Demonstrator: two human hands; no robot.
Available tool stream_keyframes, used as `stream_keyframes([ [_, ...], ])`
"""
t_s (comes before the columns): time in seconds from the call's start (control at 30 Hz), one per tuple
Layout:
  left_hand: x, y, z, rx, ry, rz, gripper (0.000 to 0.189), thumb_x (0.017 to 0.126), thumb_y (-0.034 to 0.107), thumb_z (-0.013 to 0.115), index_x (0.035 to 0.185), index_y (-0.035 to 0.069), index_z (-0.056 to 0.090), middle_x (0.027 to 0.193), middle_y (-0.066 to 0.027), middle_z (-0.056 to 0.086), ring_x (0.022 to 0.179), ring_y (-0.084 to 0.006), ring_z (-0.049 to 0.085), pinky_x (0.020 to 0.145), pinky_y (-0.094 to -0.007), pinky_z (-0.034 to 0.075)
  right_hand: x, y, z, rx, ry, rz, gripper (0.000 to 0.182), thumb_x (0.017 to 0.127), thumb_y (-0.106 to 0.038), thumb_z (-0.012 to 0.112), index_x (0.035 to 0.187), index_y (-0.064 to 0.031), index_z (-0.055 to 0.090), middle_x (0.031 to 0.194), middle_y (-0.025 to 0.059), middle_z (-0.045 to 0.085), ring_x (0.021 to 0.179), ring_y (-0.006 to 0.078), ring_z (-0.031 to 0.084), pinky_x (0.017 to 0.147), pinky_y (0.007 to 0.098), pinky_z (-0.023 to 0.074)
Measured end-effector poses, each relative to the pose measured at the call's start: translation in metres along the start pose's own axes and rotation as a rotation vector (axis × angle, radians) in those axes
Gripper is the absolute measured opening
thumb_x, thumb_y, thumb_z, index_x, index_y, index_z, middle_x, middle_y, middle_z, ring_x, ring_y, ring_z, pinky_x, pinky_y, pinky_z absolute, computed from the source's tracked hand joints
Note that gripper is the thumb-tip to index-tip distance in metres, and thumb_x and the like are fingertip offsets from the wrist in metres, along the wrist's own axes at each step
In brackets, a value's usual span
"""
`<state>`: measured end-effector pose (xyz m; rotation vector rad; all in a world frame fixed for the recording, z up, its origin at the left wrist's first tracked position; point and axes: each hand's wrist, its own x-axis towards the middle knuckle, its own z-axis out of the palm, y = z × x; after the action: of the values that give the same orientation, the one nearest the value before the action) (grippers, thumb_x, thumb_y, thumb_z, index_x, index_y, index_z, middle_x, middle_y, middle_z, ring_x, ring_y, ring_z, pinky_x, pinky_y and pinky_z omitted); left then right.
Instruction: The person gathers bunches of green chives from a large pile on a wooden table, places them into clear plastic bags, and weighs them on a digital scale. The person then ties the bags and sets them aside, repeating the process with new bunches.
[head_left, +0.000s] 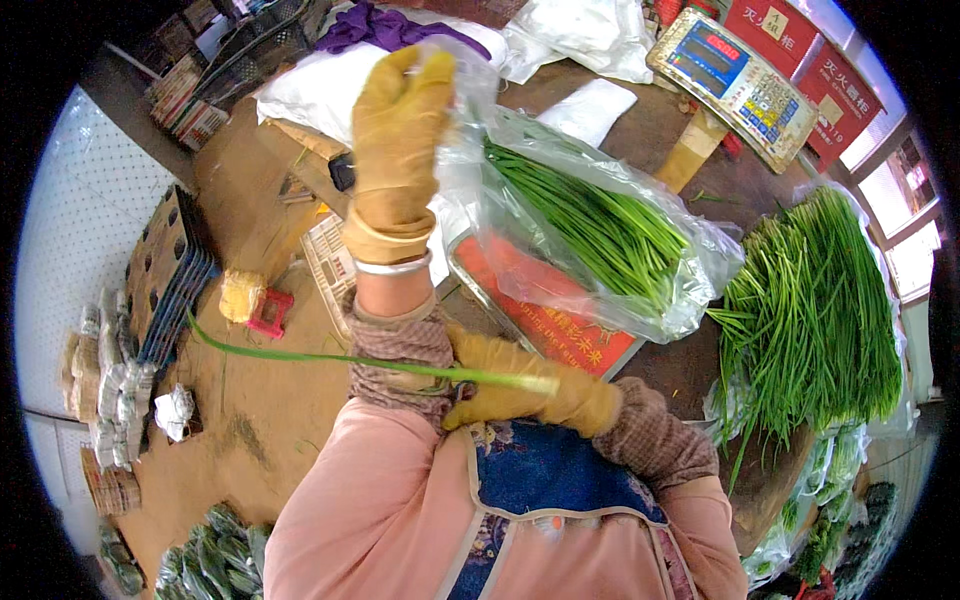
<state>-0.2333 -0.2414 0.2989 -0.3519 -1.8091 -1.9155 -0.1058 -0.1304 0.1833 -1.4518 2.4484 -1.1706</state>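
My left hand (405, 112), in a yellow glove, is raised and holds the gathered mouth of a clear plastic bag (660, 315). A bundle of green garlic chives (592, 217) lies inside the bag, over a red printed board (555, 322). A pale band (390, 244) circles the glove's wrist. My right hand (532, 382), also gloved, is at the cuff of my left sleeve (397, 352); whether it grips the cuff cannot be told. One loose chive leaf (337, 361) stretches across the left sleeve and the back of my right hand.
Loose chives (817, 315) are heaped at the right. A digital scale (735, 86) stands at the back right before red cabinets (840, 101). White sacks (300, 90) and a purple cloth (382, 26) lie at the back. On the floor are a red stool (271, 313) and stacked trays (169, 277).
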Motion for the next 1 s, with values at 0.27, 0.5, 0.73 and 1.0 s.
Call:
stream_keyframes([
  [0.27,-0.025,-0.059,-0.032,0.646,-0.157,0.291,0.034,0.087,0.027,0.064,0.105,-0.001,0.062,0.078,-0.0116,0.062,0.068,-0.0212,0.058,0.062,-0.0324,0.046,-0.022,-0.005,-0.029,0.042,0.526,0.227,0.031,0.092,-0.029,0.052,0.117,-0.011,0.06,0.1,0.0134,0.062,0.092,0.0331,0.06,0.075,0.0423,0.0495],
  [0.5,-0.037,-0.062,-0.04,-0.23,-0.347,-0.139,0.033,0.092,0.026,0.056,0.104,-0.005,0.062,0.087,-0.0122,0.064,0.079,-0.0222,0.062,0.074,-0.0335,0.051,-0.001,-0.041,-0.033,0.898,0.182,0.067,0.047,0.097,-0.042,0.045,0.119,-0.0016,0.056,0.101,0.01,0.062,0.084,0.0215,0.06,0.074,0.035,0.048],
  [0.73,-0.046,-0.04,-0.054,0.074,-0.347,0.317,0.041,0.097,0.026,0.048,0.127,-0.002,0.048,0.08,-0.007,0.058,0.071,-0.0114,0.056,0.056,-0.0227,0.045,0.004,0.007,-0.027,1.656,1.047,0.513,0.058,0.095,-0.058,0.033,0.091,-0.0085,0.063,0.077,0.0012,0.059,0.069,0.0092,0.05,0.058,0.0233,0.0367],
  [1.0,-0.039,-0.019,-0.083,0.41,-0.388,0.217,0.05,0.098,0.033,0.044,0.137,0.002,0.036,0.113,-0.0188,0.05,0.09,-0.0203,0.055,0.073,-0.0339,0.047,-0.005,0.013,0.013,0.934,0.203,0.345,0.059,0.098,-0.052,0.031,0.093,-0.0049,0.066,0.067,0.007,0.06,0.067,0.0143,0.055,0.062,0.0293,0.0442],
])
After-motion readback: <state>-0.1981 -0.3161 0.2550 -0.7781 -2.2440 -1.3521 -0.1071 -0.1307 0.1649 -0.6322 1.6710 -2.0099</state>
